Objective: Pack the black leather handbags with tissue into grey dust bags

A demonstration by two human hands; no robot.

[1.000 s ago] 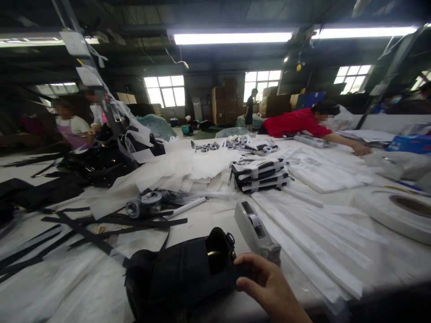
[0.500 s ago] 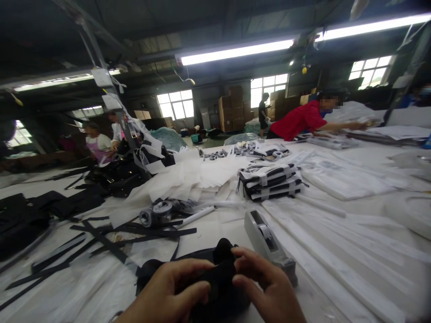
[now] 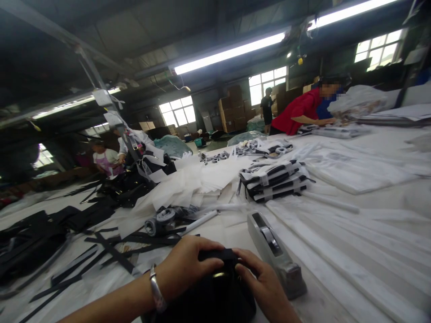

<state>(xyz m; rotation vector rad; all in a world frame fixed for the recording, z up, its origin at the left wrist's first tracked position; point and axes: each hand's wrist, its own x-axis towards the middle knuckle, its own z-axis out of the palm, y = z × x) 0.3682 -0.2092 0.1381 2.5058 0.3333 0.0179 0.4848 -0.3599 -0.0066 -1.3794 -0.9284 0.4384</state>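
A black bag (image 3: pixel 205 301) with a small gold-coloured metal part stands at the bottom centre, close to my body. My left hand (image 3: pixel 186 267), with a silver bangle on its wrist, pinches the bag's black top edge between thumb and fingers. Opposite it, my right hand (image 3: pixel 257 274) grips the same edge, its fingers over the top and its thumb on the near side. The two hands are close together. Much of the bag lies in shadow, and its lower part runs out of view. Just right of my right hand is a grey tape dispenser (image 3: pixel 276 253).
Black straps (image 3: pixel 114 251) and rolled grey strips (image 3: pixel 164 216) lie to the left. Beyond are white sheets (image 3: pixel 202 179) and a stack of wrapped black-and-white pieces (image 3: pixel 274 181). Long white plastic sleeves (image 3: pixel 323 242) cover the right. A person in red (image 3: pixel 299 110) leans over the far table.
My hands have drawn closer together on the bag's top edge, and the bag is now more upright. My left forearm and bangle have come into view. The view has tilted slightly.
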